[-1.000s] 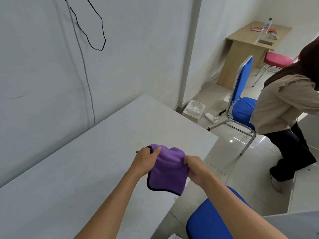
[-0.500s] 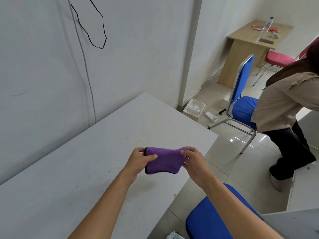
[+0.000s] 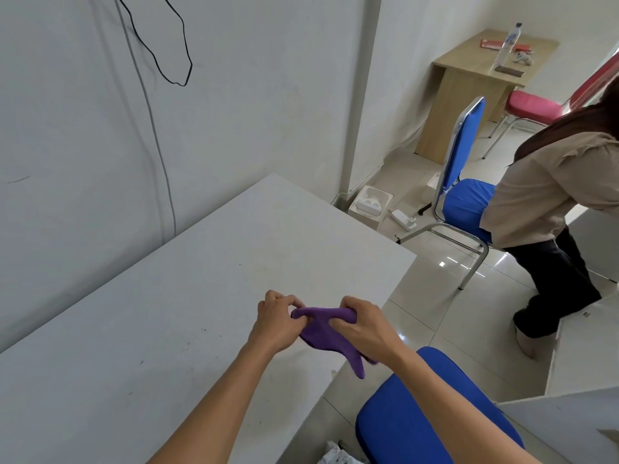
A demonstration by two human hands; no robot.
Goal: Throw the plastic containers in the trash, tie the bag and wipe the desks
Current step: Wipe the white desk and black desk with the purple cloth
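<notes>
Purple cloth (image 3: 321,329) bunched between both hands, tail drooping over white desk (image 3: 167,329) edge.

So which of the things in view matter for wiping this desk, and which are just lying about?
For the job:
- purple cloth, gripped by left hand and right hand
- grey desk, marked with specks

Lying about:
- blue chair
- wooden desk with a bottle
- white box on the floor
- black cable on the wall
</notes>
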